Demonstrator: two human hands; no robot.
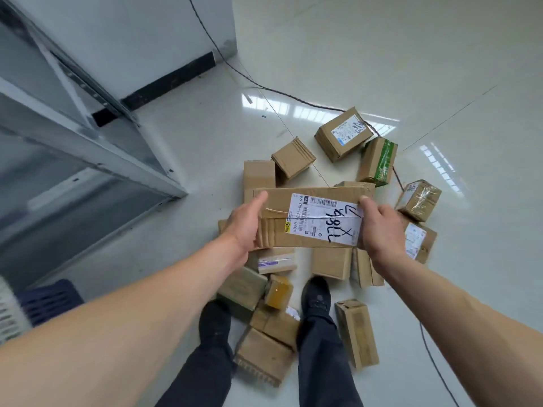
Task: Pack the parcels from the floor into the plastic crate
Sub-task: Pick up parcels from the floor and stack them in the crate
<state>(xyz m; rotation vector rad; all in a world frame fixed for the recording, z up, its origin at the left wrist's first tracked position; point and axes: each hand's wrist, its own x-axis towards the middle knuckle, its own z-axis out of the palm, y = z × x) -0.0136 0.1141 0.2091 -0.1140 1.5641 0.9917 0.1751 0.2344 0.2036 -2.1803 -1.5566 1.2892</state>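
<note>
I hold a long cardboard parcel [276, 218] with a white label and black handwriting above the pile. My left hand [245, 227] grips its left end, thumb on top. My right hand [379, 227] grips its right end over the label. Several more cardboard parcels lie scattered on the floor below and beyond it, among them one with green tape [379, 160] and a labelled box [342, 133]. The blue plastic crate [50, 301] shows only as a corner at the lower left edge.
My two feet in dark shoes [316, 298] stand among the parcels. A black cable [264, 86] runs across the glossy white floor behind the pile. A grey metal frame with glass panels [88, 136] fills the left side. A white perforated crate edge [8, 312] sits far left.
</note>
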